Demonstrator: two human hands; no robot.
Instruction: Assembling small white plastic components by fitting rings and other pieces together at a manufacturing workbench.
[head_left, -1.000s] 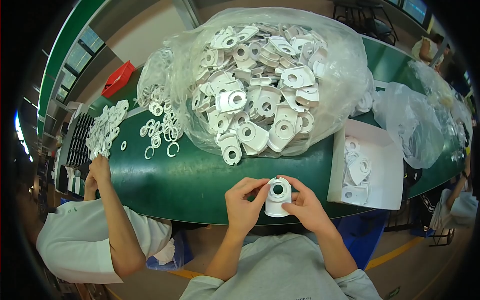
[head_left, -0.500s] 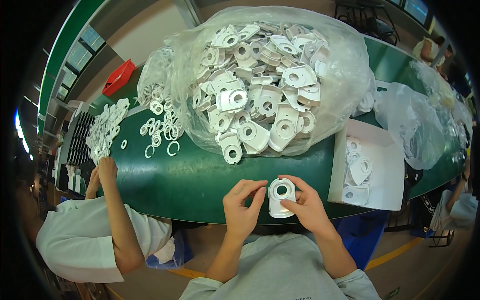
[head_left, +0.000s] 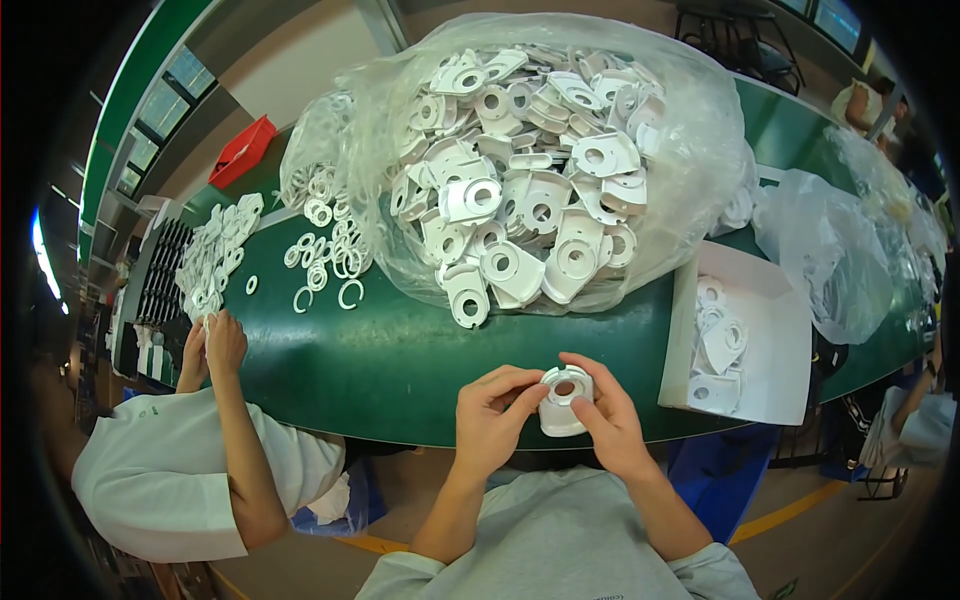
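Just past the table's near edge I hold a white plastic part (head_left: pixel 566 418), rounded at the top with a ringed round hole and a small notch in the upper rim. My right hand (head_left: pixel 612 425) grips its right side, thumb on the front face and index finger over the top edge. My left hand (head_left: pixel 490 415) is closed in a pinch, its thumb and index fingertips at the part's upper left rim. Whether anything small sits between those fingertips is hidden. Beyond my hands, a big clear plastic bag (head_left: pixel 690 200) lies open, heaped with similar white parts (head_left: pixel 505 265).
A white box (head_left: pixel 775 350) with several white parts stands right on the green table (head_left: pixel 400 370). White rings (head_left: pixel 318 250), flat white pieces (head_left: pixel 222 245) and a red tray (head_left: pixel 243 150) lie left. A co-worker (head_left: pixel 190 470) handles pieces there. Clear bags (head_left: pixel 825 250) lie far right.
My left hand has moved right, bringing its fingertips from beside the part to its rim. The part has tilted slightly in my right hand. The co-worker's hands have shifted a little.
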